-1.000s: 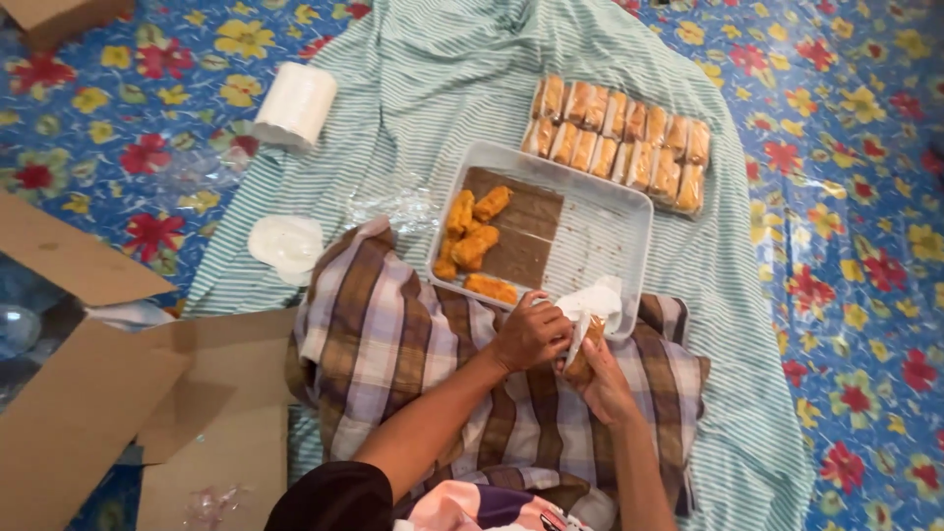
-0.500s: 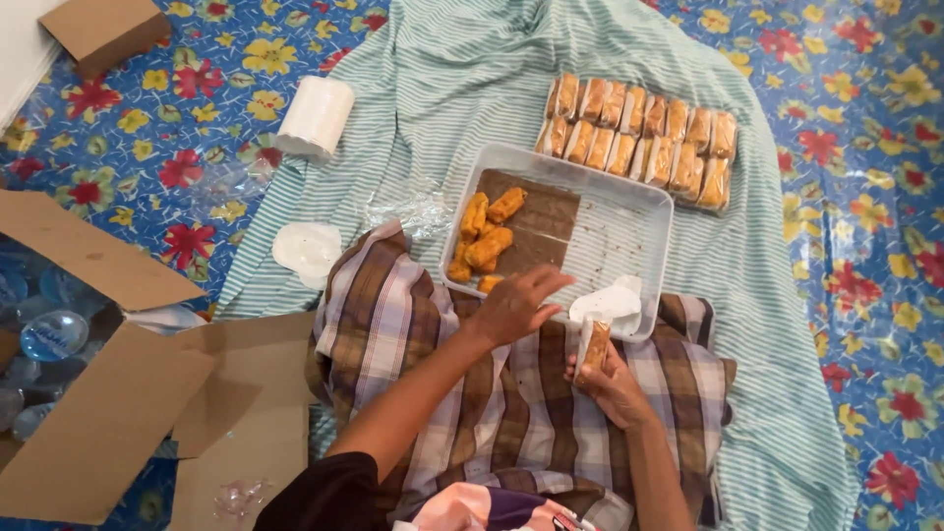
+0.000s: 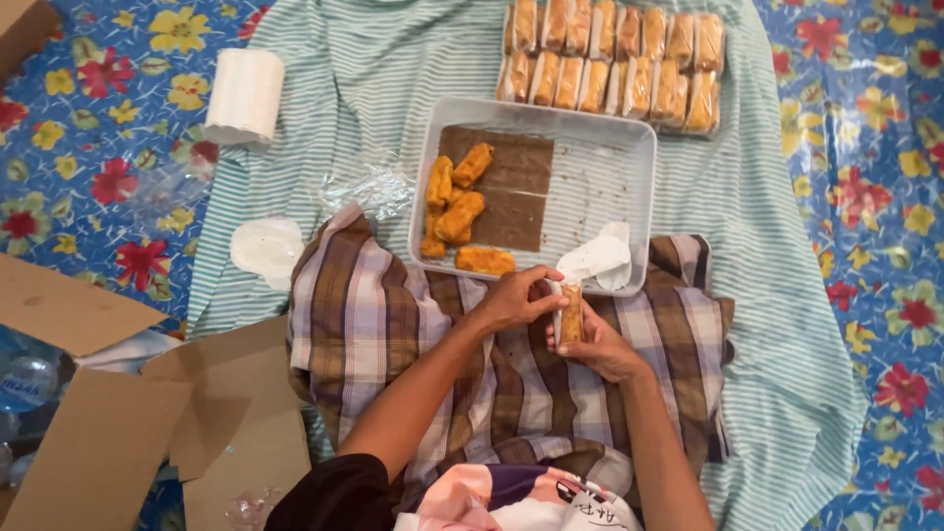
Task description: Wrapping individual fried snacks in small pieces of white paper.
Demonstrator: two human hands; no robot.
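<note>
Both hands' fingers [image 3: 539, 291] pinch wrapped roll [image 3: 570, 317].

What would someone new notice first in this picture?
Both hands meet at centre: the right hand holds a wrapped fried roll upright while the left hand pinches its top. Just above sits a white tray of golden rolls, with rows of wrapped rolls beyond it.

A tray [image 3: 629, 147] sits on a striped cloth [image 3: 393, 59], with fried pieces [image 3: 457, 211] in its left half and a tissue [image 3: 598, 260] at its near right corner. Wrapped pieces [image 3: 615, 64] lie in rows just beyond it. A paper roll [image 3: 243, 96] lies far left. Near the tray, both hands [image 3: 551, 315] meet over a checked cloth [image 3: 364, 324]. Cardboard flaps [image 3: 118, 433] lie near left.
</note>
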